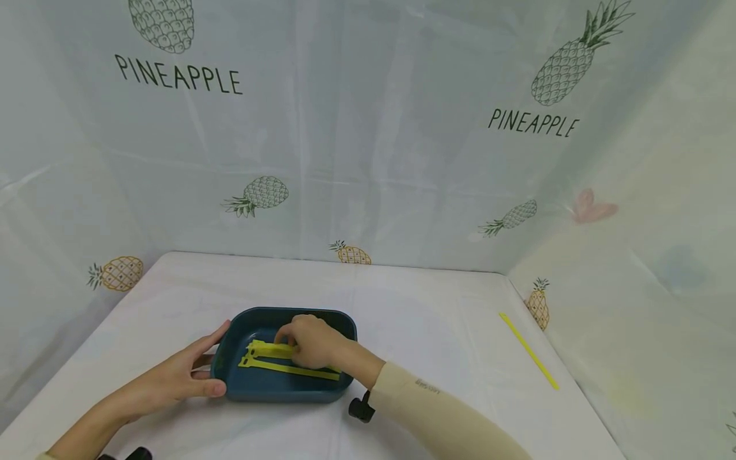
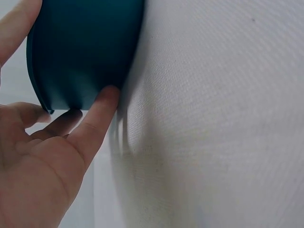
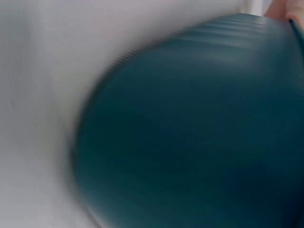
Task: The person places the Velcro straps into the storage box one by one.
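A dark teal tray (image 1: 282, 396) with rounded corners and raised walls sits on the white-covered table. Inside it lie several yellow strap-like cable ties (image 1: 299, 369) with slotted, widened heads at their left ends. My left hand (image 1: 192, 377) is spread against the tray's left end; in the left wrist view its fingertips touch the outer wall (image 2: 90, 52). My right hand (image 1: 316, 342) reaches down into the tray, its fingers bent over the ties. Its fingertips are hidden, so a pinch is not visible. The right wrist view is blurred and filled by the tray's teal surface (image 3: 190, 133).
A single yellow strip (image 1: 529, 351) lies slantwise near the table's right edge. Pale curtains (image 1: 368, 128) printed with pineapples rise behind the table and along both sides. White cloth (image 1: 437, 326) covers the tabletop.
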### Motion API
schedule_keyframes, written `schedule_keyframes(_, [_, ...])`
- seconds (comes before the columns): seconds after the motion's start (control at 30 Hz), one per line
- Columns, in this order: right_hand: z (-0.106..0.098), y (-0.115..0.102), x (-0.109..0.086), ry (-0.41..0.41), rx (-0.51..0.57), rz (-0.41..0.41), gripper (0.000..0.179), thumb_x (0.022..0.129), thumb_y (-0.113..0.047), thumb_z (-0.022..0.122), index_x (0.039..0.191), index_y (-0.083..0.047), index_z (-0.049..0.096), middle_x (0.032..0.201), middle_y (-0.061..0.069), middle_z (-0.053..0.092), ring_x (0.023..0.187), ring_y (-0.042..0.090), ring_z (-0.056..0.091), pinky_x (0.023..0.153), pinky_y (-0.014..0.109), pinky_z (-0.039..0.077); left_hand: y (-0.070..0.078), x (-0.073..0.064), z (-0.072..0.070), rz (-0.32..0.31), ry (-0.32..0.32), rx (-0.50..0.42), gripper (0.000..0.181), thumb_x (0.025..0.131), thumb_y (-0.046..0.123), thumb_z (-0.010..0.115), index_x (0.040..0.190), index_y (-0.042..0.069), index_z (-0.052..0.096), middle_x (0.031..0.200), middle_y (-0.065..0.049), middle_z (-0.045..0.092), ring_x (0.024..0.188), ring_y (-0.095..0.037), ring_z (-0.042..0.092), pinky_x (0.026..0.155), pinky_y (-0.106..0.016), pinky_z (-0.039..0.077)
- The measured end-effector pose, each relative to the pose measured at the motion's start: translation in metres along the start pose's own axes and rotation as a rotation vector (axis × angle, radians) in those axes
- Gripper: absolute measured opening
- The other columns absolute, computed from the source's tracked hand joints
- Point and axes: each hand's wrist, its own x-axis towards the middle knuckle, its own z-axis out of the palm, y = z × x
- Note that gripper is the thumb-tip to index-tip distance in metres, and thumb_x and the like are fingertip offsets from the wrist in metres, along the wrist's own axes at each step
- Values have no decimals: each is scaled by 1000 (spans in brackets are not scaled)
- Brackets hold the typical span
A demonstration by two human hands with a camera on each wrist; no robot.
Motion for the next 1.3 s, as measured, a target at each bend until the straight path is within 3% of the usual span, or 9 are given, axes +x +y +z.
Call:
schedule_keyframes(0.3, [18,-1,2,-5,-53,7,38,94,-1,77,130,-14,77,96,-4,62,81,4,48,73,14,43,0,0,0,-1,5,16,112,100,21,77,172,23,-9,170,-36,0,141,-53,49,92,-25,57])
schedule_keyframes(0.67, [17,4,-2,2,-44,-19,37,94,-2,78,128,-15,78,107,-1,70,93,3,58,82,14,47,1,2,1,-16,5,25,112,101,22,77,172,21,-9,170,-37,2,143,-55,46,93,-25,56])
schedule_keyframes(0.9, [-4,17,-10,4,-29,-45,37,96,-5,74,132,-15,76,111,0,71,98,6,62,83,15,48,1,2,0,-36,10,62,111,102,26,76,171,25,-10,172,-34,-1,148,-61,33,94,-25,55])
schedule_keyframes(1.0, [-18,25,-19,20,-6,-54,37,97,-7,74,133,-14,75,113,2,71,99,9,64,83,15,48,0,3,0,-36,4,55,110,102,27,76,171,25,-10,172,-34,-1,148,-60,34,94,-24,55])
schedule_keyframes(1.3, [-76,59,-70,171,144,-38,35,99,-4,72,133,-7,73,116,9,71,103,25,69,83,23,56,2,2,1,-46,3,38,109,102,25,75,172,28,-8,173,-32,2,147,-54,41,93,-23,55])
